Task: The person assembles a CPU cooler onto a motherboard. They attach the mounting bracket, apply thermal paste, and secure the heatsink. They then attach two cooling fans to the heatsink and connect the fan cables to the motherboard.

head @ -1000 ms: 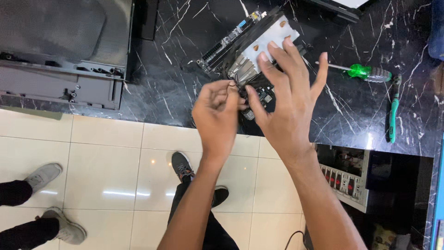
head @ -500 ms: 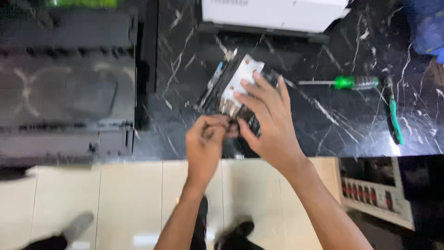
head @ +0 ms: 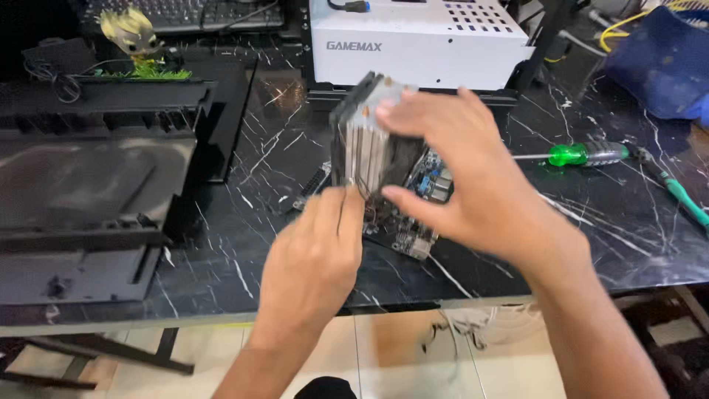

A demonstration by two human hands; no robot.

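Fingers of the right hand (head: pixel 473 192) clasp a finned heatsink (head: pixel 367 140); left hand (head: pixel 314 258) fingers pinch its wire.

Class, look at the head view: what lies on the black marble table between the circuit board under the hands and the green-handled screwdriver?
In the head view, nothing: between the circuit board and the green-handled screwdriver only bare black marble table shows, partly covered by the right hand.

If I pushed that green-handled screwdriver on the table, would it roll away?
Probably yes. The screwdriver has a round-looking handle and lies flat on the smooth black marble table, so a sideways nudge would likely set it rolling. It looks stiff, not bendy, and nothing lies right beside it to stop it.
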